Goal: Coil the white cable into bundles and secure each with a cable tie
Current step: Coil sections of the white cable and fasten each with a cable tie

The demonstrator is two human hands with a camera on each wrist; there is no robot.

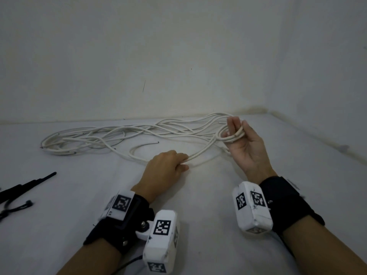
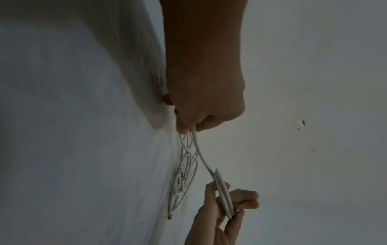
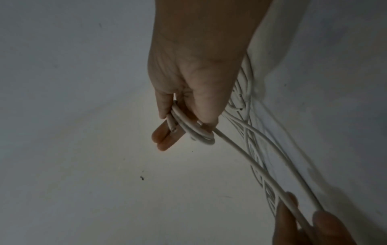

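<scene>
Head view: my right hand [image 1: 243,143] grips small loops of thin white round cable [image 1: 123,133].
Left hand [image 1: 166,165]: I pinch a cable strand.

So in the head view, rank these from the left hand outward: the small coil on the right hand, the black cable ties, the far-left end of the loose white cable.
1. Small coil, up and to the right, wound around the right hand.
2. Far-left end of the loose white cable, up and to the left.
3. Black cable ties, at the left edge.

The left hand grips the strand.
</scene>
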